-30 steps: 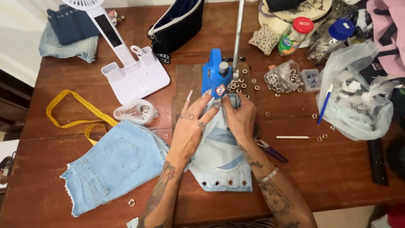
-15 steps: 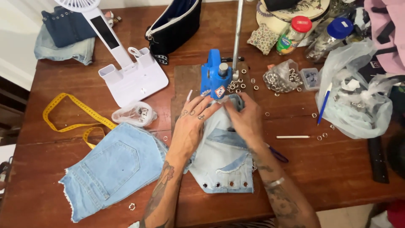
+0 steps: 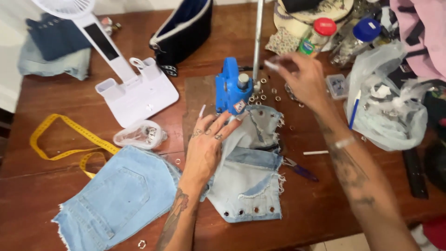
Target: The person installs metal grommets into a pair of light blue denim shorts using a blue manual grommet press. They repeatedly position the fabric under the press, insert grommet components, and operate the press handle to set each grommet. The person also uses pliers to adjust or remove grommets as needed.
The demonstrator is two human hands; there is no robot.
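- Centrally, a pale denim piece (image 3: 253, 174) lies flat on the wooden worktop (image 3: 325, 204), frayed at its edges, with a row of metal eyelets along its bottom hem and a few more near its top right corner.
- Its top edge reaches the base of a blue hand press (image 3: 232, 90), which stands upright on a darker board; a metal lever rod (image 3: 258, 42) rises beside the press.
- Left hand (image 3: 206, 144): lies palm down on the left part of the denim piece, fingers spread and flat, long nails pointing toward the press. It presses the cloth, grips nothing.
- Right hand (image 3: 304, 79): raised over the worktop to the right of the press, above the loose metal eyelets (image 3: 265, 93). Fingers loosely curled, thumb and forefinger pinched together; motion blur, so I cannot tell whether anything small sits between them.
- Second piece, light blue denim shorts (image 3: 116, 195) with a back pocket, lies left of the left forearm, just beside the first piece.
- Yellow tape measure (image 3: 65, 139) loops at the left edge of the worktop; a small clear bag (image 3: 139, 135) of metal parts sits between it and the press.
- White desk lamp (image 3: 134, 88) with a tray base stands at upper left, a dark pouch (image 3: 183, 30) behind it.
- Right side: crumpled plastic bag (image 3: 390, 111), a blue pen (image 3: 355, 109) leaning on it, a red-lidded jar (image 3: 316, 35) and a blue-lidded jar (image 3: 360, 37) further back.
- Purple-handled tool (image 3: 302, 169) lies just right of the denim piece.
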